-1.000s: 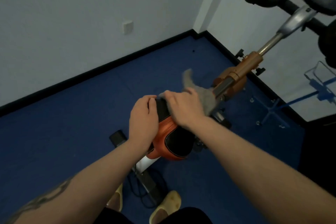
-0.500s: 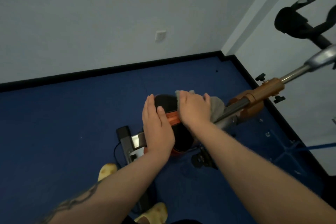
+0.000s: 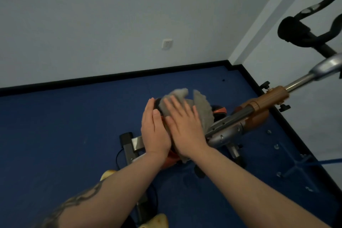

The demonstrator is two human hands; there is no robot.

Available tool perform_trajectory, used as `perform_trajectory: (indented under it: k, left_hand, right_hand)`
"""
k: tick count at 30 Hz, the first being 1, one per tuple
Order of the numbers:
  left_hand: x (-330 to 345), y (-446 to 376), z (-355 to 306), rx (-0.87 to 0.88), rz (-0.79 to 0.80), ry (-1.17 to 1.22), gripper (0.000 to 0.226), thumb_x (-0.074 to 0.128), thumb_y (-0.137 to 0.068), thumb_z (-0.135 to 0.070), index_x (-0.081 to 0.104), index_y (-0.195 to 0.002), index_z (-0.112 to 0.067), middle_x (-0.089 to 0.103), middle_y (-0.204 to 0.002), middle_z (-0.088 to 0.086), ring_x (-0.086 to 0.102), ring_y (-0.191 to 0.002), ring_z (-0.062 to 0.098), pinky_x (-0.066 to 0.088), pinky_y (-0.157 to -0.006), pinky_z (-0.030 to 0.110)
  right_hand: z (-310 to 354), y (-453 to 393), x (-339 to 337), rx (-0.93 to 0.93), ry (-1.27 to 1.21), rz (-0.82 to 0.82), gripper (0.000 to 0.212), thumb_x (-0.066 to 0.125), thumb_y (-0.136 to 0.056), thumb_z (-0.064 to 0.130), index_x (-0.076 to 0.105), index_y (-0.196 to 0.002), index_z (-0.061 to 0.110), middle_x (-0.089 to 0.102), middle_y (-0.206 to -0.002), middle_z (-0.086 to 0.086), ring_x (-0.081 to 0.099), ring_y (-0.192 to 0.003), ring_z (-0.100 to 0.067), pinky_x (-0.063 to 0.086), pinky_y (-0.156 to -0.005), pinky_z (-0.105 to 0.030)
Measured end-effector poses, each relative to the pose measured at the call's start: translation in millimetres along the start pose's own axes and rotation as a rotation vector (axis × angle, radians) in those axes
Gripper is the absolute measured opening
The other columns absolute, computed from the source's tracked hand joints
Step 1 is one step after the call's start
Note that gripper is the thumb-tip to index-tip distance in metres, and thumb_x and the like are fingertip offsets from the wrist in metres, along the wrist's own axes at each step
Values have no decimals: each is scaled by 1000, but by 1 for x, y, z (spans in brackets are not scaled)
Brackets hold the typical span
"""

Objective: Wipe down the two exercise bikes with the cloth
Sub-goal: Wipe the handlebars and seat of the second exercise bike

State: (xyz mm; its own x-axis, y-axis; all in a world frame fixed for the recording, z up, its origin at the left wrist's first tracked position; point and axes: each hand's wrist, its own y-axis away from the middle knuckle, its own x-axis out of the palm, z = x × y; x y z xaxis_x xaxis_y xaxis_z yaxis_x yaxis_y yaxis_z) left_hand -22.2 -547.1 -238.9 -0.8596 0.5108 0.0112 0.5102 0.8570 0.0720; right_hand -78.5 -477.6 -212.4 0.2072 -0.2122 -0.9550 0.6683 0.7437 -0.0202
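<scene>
Head view: right hand point(image 3: 185, 126) now flattened, fingers straight, pressing the grey cloth point(image 3: 200, 109) over the top of the saddle point(image 3: 218, 110), no longer bunched at its nose as 0.5 s ago. Left hand point(image 3: 154, 129) flat, fingers extended, steadying the saddle's left side. Cloth spread wider, reaching toward the seat post point(image 3: 233, 123). Likely mid-stroke on bike 1; handlebars point(image 3: 303, 29) beyond the saddle not yet wiped.

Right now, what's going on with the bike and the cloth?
A person is wiping the orange-and-black saddle of an exercise bike. The right hand presses the grey cloth flat onto the seat with straight fingers, and the left hand rests flat against the seat's side. The handlebars look untouched by either hand.
</scene>
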Motion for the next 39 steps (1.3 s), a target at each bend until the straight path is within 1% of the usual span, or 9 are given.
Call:
perform_trajectory:
  k: [3,8,13,16,22,27,32,37,39]
  left_hand:
    - [0,-3,-3,-32,-1,33,46,33,-103,-34,43,-145,-19,46,-147,-4,40,-135,5,30,-116,39]
    - [-1,-3,-10,-7,98,-89,51,23,-106,-40,25,-153,-21,30,-157,-4,26,-143,5,22,-120,37]
    - [-15,34,-2,74,189,-100,59,22,-104,-46,12,-156,-19,20,-161,-5,19,-146,4,22,-120,39]
    - [-21,50,7,41,217,-258,67,23,-100,-53,-1,-156,-25,1,-163,-10,4,-147,1,12,-122,34]
    - [-31,48,8,37,266,-446,70,28,-100,-51,-6,-155,-26,-3,-163,-12,0,-147,1,7,-116,22]
    - [-37,54,7,125,255,-450,72,27,-95,-56,4,-156,-25,-3,-161,-14,4,-147,3,15,-118,27]
    - [-40,18,-4,278,273,-606,58,35,-103,-37,18,-155,-19,10,-162,-5,6,-147,6,10,-120,29]
    - [-21,-29,-20,445,523,-924,54,30,-104,-38,22,-154,-18,16,-162,-4,3,-149,13,6,-122,35]
    - [-14,-39,-24,500,578,-1040,54,28,-105,-40,22,-154,-20,20,-161,-4,6,-149,16,8,-122,36]
  right_hand:
    - [-2,-15,-11,-210,-38,92,49,17,-102,45,21,-151,44,15,-161,18,7,-149,-10,2,-120,-36]
    - [8,-58,-12,-84,-6,145,40,27,-104,43,45,-139,34,39,-148,12,35,-135,-16,25,-108,-37]
    - [-2,-23,-7,-329,9,91,41,27,-100,44,44,-138,40,29,-154,13,18,-143,-21,9,-118,-41]
    - [-7,-51,-15,-383,-14,210,37,38,-100,47,51,-133,37,35,-149,13,24,-139,-20,17,-113,-39]
    - [17,-101,-18,-103,-95,444,29,36,-97,53,63,-92,42,60,-114,11,53,-110,-16,40,-85,-37]
    - [10,-61,-11,-508,-25,161,35,42,-93,47,72,-103,31,62,-118,15,46,-119,-11,29,-104,-34]
    - [-18,-59,-14,-43,-244,27,41,41,-98,52,61,-127,32,61,-132,7,54,-121,-15,41,-101,-41]
    - [-72,-26,-16,164,1,-259,46,39,-100,47,74,-94,18,72,-96,-3,63,-92,-24,43,-86,-41]
    - [-89,-25,-19,420,-111,-297,46,39,-102,41,73,-101,11,66,-110,-12,57,-104,-29,39,-96,-44]
